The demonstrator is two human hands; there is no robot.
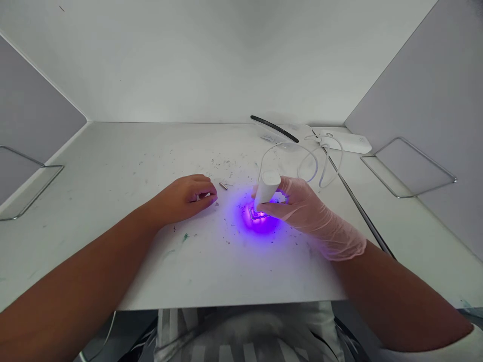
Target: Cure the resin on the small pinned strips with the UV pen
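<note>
My right hand (298, 203), in a thin translucent glove, is wrapped round a white handheld UV lamp (268, 185) with a cable at its top. The lamp points down and throws violet light on a small squarish piece (255, 215) on the table; the glare and my fingers hide most of that piece. My bare left hand (188, 198) rests on the table to the left, its fingers loosely curled with nothing visible in them. Just beyond its fingertips lies a small metal cylinder (223, 186).
Dark specks and a green smear (185, 237) mark the white table (188, 276). At the back right are a black curved strip (274, 128), a white device (347, 142) and a looped white cable (318, 161). A dark rod (358, 206) slants past my right arm. Wire frames (409, 196) stand at both sides.
</note>
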